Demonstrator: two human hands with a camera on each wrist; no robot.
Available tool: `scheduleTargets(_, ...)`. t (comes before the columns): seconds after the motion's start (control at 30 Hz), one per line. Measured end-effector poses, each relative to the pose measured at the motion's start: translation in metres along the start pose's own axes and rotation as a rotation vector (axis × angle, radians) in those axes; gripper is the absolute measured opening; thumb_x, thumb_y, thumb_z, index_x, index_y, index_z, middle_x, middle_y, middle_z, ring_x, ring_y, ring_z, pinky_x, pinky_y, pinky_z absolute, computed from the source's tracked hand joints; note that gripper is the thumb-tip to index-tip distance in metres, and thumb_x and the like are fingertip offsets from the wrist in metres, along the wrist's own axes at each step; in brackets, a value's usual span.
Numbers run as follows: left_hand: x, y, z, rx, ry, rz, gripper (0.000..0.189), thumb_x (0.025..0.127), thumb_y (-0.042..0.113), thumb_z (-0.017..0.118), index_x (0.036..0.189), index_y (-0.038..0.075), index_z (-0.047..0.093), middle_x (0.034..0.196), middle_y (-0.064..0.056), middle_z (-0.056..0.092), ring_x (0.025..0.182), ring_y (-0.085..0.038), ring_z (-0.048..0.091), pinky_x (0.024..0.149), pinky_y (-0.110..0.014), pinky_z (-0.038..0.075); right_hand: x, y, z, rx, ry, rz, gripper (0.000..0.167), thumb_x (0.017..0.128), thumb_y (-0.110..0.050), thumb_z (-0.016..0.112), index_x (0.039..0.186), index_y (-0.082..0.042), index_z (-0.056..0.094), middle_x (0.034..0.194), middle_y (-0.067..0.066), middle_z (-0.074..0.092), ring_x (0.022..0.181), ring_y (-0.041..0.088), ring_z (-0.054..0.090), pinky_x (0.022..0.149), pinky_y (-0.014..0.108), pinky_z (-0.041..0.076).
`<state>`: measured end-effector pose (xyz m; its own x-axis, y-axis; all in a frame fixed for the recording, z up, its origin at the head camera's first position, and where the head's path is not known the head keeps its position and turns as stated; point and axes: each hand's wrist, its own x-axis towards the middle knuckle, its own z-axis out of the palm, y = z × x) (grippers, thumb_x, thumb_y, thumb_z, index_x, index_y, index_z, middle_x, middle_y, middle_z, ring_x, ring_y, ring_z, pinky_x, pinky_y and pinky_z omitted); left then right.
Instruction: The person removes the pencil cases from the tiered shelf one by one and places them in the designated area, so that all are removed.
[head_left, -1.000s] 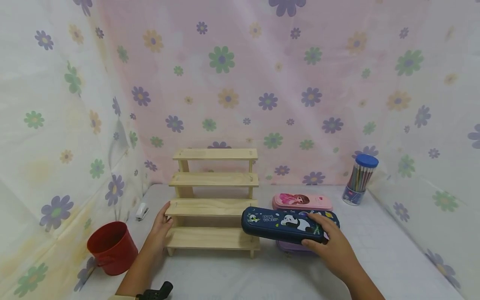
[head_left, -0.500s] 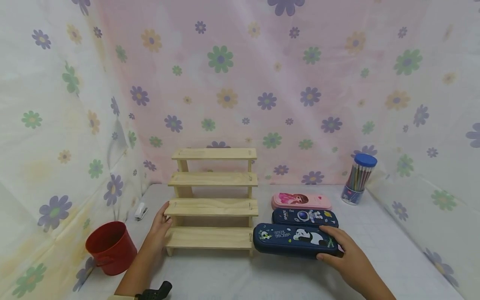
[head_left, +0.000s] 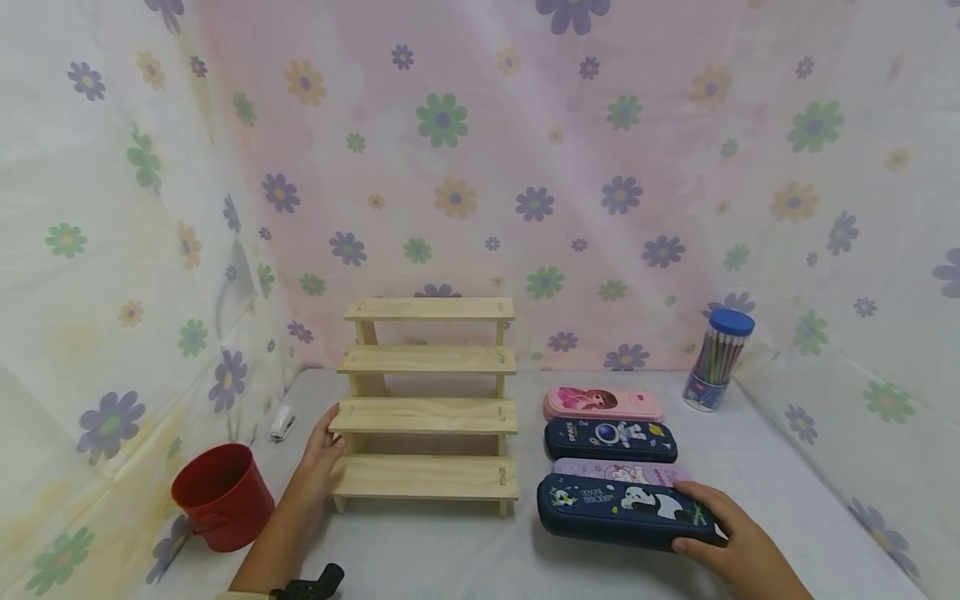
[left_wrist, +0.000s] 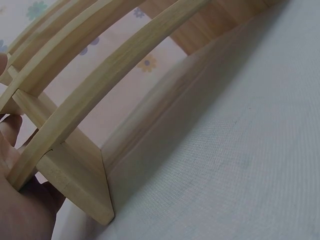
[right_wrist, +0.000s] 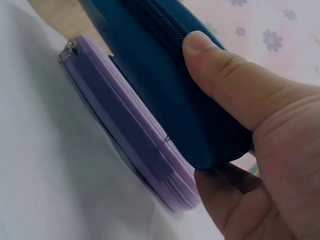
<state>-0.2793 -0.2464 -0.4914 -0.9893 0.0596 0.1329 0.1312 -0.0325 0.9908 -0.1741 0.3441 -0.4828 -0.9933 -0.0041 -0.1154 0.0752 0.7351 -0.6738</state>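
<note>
My right hand (head_left: 738, 537) grips the right end of a dark blue pencil case (head_left: 626, 510) with a panda on its lid. In the right wrist view this pencil case (right_wrist: 150, 75) is held above the table, thumb against its zipped side. Just behind it lies a purple pencil case (head_left: 622, 469), partly covered from my head view. My left hand (head_left: 324, 450) holds the left side of a four-tier wooden display rack (head_left: 423, 477). The left wrist view has that hand (left_wrist: 20, 200) around the ends of the rack's boards (left_wrist: 100, 85).
Behind the purple case lie a navy space-print pencil case (head_left: 611, 439) and a pink one (head_left: 603, 403). A blue-lidded tub of pencils (head_left: 717, 358) stands at the back right. On the left are a red bucket (head_left: 223, 497) and a small white object (head_left: 282, 423). Flowered cloth (head_left: 480, 167) encloses the table.
My right hand has carried the panda pencil case right and toward me, away from the rack, uncovering the space-print case and part of the purple one. My left hand stays on the rack.
</note>
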Motion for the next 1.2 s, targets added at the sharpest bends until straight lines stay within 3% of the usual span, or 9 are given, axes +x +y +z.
scheduleTargets(0.23, -0.001, -0.001, -0.002, 0.005, -0.009, 0.013, 0.066, 0.113, 0.012, 0.036, 0.169, 0.012, 0.002, 0.177, -0.013, 0.0, 0.162, -0.035, 0.0, 0.127, -0.032, 0.013, -0.004, 0.012, -0.004, 0.052, -0.03, -0.003, 0.087, 0.091, -0.041, 0.081, 0.16, -0.01, 0.039, 0.157, 0.033, 0.039, 0.129, 0.047, 0.051, 0.099, 0.056, 0.056)
scheduleTargets(0.33, -0.001, -0.001, -0.002, 0.01, -0.018, 0.011, 0.066, 0.113, 0.013, 0.036, 0.169, 0.013, 0.002, 0.177, -0.011, 0.0, 0.162, -0.033, 0.0, 0.128, -0.035, 0.01, -0.006, 0.017, -0.004, 0.025, -0.026, -0.027, 0.083, 0.091, -0.039, 0.081, 0.158, -0.01, 0.042, 0.155, 0.032, 0.042, 0.127, 0.044, 0.053, 0.095, 0.046, 0.058)
scheduleTargets(0.5, -0.002, -0.001, -0.002, 0.011, -0.022, 0.011, 0.065, 0.114, 0.014, 0.036, 0.169, 0.014, 0.002, 0.177, -0.01, 0.0, 0.162, -0.032, -0.001, 0.129, -0.036, 0.01, -0.009, 0.025, -0.002, -0.043, 0.023, -0.11, 0.076, 0.089, -0.033, 0.084, 0.152, -0.008, 0.05, 0.15, 0.028, 0.051, 0.119, 0.019, 0.056, 0.083, 0.022, 0.053)
scheduleTargets(0.57, -0.002, -0.001, -0.001, 0.011, -0.02, 0.013, 0.065, 0.114, 0.014, 0.036, 0.169, 0.014, 0.002, 0.177, -0.01, 0.0, 0.162, -0.033, -0.001, 0.128, -0.034, 0.011, -0.01, 0.027, -0.001, -0.056, 0.027, -0.12, 0.076, 0.088, -0.033, 0.084, 0.151, -0.008, 0.051, 0.149, 0.028, 0.051, 0.119, 0.019, 0.056, 0.085, 0.026, 0.053)
scheduleTargets(0.7, 0.0, -0.001, 0.0, 0.001, -0.01, -0.001, 0.065, 0.113, 0.011, 0.034, 0.169, 0.014, 0.002, 0.177, -0.008, 0.001, 0.163, -0.03, 0.0, 0.13, -0.04, 0.007, -0.008, 0.029, -0.001, -0.07, 0.002, -0.111, 0.079, 0.088, -0.036, 0.084, 0.152, -0.006, 0.049, 0.149, 0.032, 0.049, 0.126, 0.042, 0.054, 0.092, 0.045, 0.055)
scheduleTargets(0.77, 0.002, 0.0, 0.001, -0.003, -0.008, -0.011, 0.066, 0.112, 0.008, 0.033, 0.169, 0.014, 0.002, 0.177, -0.007, 0.0, 0.163, -0.028, -0.001, 0.131, -0.042, 0.004, -0.007, 0.03, -0.002, -0.073, -0.011, -0.104, 0.08, 0.088, -0.036, 0.083, 0.152, -0.004, 0.047, 0.149, 0.034, 0.048, 0.126, 0.046, 0.054, 0.093, 0.052, 0.054)
scheduleTargets(0.9, 0.002, 0.0, 0.002, -0.003, -0.011, -0.018, 0.066, 0.111, 0.005, 0.031, 0.169, 0.013, 0.0, 0.177, -0.008, -0.002, 0.163, -0.028, -0.003, 0.131, -0.045, 0.002, -0.006, 0.031, -0.003, -0.092, -0.03, -0.09, 0.079, 0.09, -0.035, 0.082, 0.153, -0.003, 0.046, 0.148, 0.035, 0.047, 0.124, 0.046, 0.055, 0.094, 0.055, 0.054)
scheduleTargets(1.07, 0.0, 0.001, 0.002, -0.009, 0.006, -0.024, 0.065, 0.112, 0.007, 0.032, 0.169, 0.013, 0.001, 0.177, -0.008, -0.002, 0.163, -0.032, -0.003, 0.129, -0.057, -0.004, -0.004, 0.029, -0.002, -0.092, -0.045, -0.026, 0.085, 0.088, -0.044, 0.082, 0.155, -0.008, 0.045, 0.151, 0.034, 0.045, 0.126, 0.047, 0.055, 0.097, 0.061, 0.053)
scheduleTargets(1.2, -0.001, 0.003, 0.002, -0.006, 0.019, -0.055, 0.065, 0.113, 0.009, 0.032, 0.17, 0.016, 0.001, 0.177, -0.005, -0.002, 0.163, -0.03, -0.004, 0.129, -0.058, -0.005, -0.003, 0.027, 0.0, -0.072, -0.054, 0.026, 0.092, 0.085, -0.052, 0.082, 0.157, -0.01, 0.043, 0.153, 0.035, 0.043, 0.128, 0.05, 0.053, 0.099, 0.068, 0.05)
